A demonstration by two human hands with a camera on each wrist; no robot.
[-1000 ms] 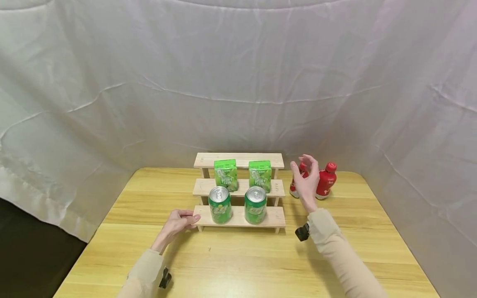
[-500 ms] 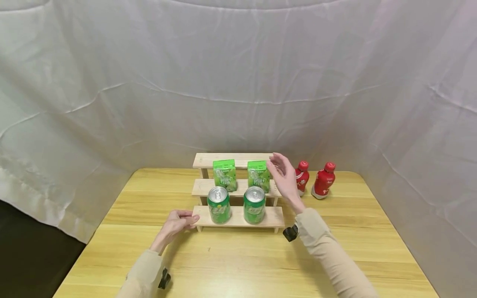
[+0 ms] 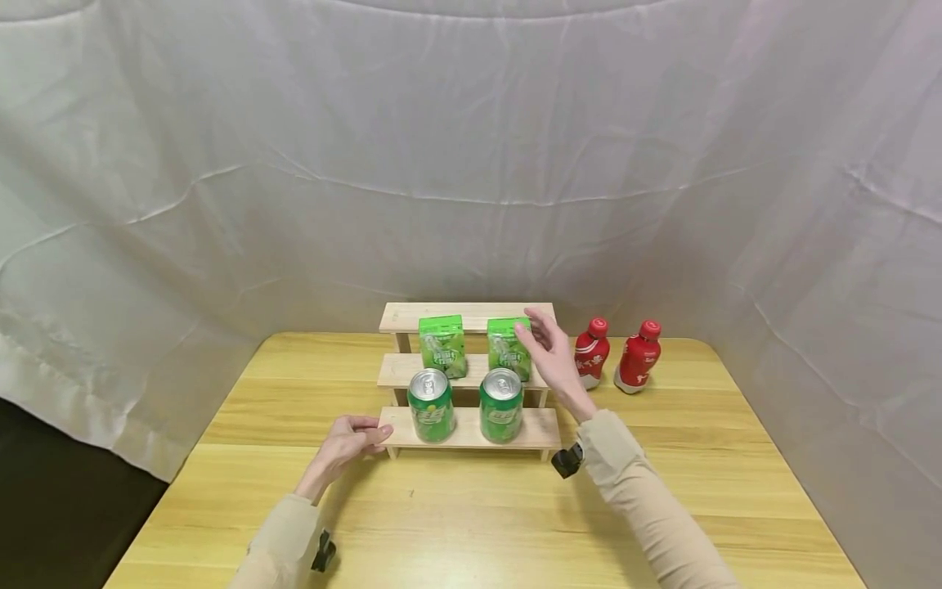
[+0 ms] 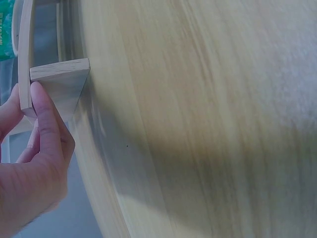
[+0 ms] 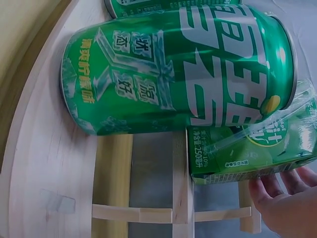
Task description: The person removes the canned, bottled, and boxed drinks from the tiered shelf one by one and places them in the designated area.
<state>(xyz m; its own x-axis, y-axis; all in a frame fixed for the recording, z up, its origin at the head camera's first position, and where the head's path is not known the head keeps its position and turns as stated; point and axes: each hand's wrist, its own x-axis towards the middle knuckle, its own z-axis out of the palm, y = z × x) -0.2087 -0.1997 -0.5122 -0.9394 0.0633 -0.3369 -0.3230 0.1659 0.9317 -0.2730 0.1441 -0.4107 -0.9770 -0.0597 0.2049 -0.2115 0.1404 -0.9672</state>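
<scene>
A three-step wooden shelf [image 3: 540, 425] stands on the table. My left hand [image 3: 346, 442] pinches the left end of its lowest board, thumb on top, fingers beneath; the left wrist view shows this board end [image 4: 26, 89] up close. My right hand [image 3: 555, 356] is at the right-hand green juice box [image 3: 508, 350] on the middle step. In the right wrist view, its fingertips [image 5: 260, 191] touch or nearly touch the box's side; the thumb is not visible there. The left-hand juice box [image 3: 443, 348] stands beside it. Two green drink cans [image 3: 432, 409] stand upright on the lowest step.
Two red bottles [image 3: 592, 356] with red caps stand on the wooden table [image 3: 471, 523], right of the shelf. A pale fabric curtain [image 3: 471, 164] hangs behind and at both sides. The top step [image 3: 471, 315] is bare.
My right hand has moved left from in front of the red bottles to the right-hand juice box. My left hand keeps its hold on the lowest board.
</scene>
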